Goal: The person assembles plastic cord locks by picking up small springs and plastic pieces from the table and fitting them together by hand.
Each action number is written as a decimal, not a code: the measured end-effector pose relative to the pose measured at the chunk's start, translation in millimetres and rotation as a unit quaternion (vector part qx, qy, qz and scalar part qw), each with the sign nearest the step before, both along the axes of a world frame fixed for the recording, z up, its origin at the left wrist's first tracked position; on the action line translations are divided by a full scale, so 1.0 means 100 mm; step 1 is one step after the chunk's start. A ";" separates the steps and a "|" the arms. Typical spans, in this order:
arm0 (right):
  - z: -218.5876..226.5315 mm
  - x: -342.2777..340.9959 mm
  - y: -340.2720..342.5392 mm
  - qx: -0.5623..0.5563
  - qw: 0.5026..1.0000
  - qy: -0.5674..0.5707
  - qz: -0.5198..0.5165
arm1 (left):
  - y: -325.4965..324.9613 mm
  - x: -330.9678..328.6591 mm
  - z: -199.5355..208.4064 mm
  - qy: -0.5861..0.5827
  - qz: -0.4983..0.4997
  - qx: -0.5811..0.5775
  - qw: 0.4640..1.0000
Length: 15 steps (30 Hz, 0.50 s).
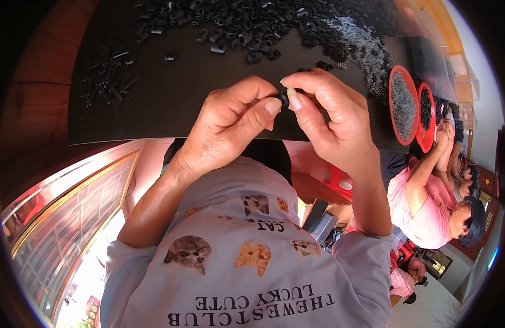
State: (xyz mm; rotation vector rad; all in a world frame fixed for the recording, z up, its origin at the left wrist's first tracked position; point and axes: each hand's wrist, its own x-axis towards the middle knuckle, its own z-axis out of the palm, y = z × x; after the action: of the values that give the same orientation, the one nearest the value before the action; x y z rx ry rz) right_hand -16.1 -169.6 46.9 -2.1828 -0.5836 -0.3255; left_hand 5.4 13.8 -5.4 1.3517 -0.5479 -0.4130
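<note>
Both of my hands meet above the near part of the dark tabletop. A small black part [284, 99], mostly hidden by fingertips, is between them; its exact kind cannot be made out. My left hand [229, 120] pinches it from the left, thumb against bent fingers. From the other side, my right hand [335, 112] closes thumb and index finger around it. Beyond the hands lies a large heap of short black tubular pieces [247, 35]. A few dark pieces [323, 65] lie just behind my right hand.
Small silvery pieces [364, 49] are heaped at the right. An orange bowl [393, 82] of grey bits and a red bowl [425, 148] with black pieces stand at the right edge. Thin black rods [107, 79] are scattered left. Another person in pink [427, 208] works at the right.
</note>
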 end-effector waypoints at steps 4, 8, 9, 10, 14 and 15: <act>-0.01 -0.03 0.03 0.031 0.999 0.033 -0.018 | 0.01 0.00 -0.02 0.006 0.002 -0.005 1.000; 0.01 -0.01 0.04 0.019 0.999 0.030 -0.014 | 0.02 0.00 -0.02 0.002 -0.002 -0.004 1.000; 0.00 0.00 0.03 0.019 0.999 0.030 -0.014 | 0.02 0.00 -0.02 0.001 0.003 -0.007 1.000; -0.01 0.02 0.03 0.025 1.000 0.016 -0.006 | 0.01 0.00 -0.01 0.000 0.008 -0.009 1.000; -0.02 0.02 0.01 0.017 1.000 0.008 0.006 | 0.01 -0.01 -0.03 0.003 0.017 -0.019 1.000; -0.01 0.02 0.01 0.017 1.000 0.008 0.006 | 0.01 -0.01 -0.01 0.007 0.018 -0.018 1.000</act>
State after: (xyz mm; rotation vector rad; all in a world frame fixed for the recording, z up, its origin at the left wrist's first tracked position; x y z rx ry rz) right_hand -13.9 -168.2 45.4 -2.1463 -0.5767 -0.3092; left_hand 4.0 14.7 -6.8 1.3212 -0.5165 -0.3825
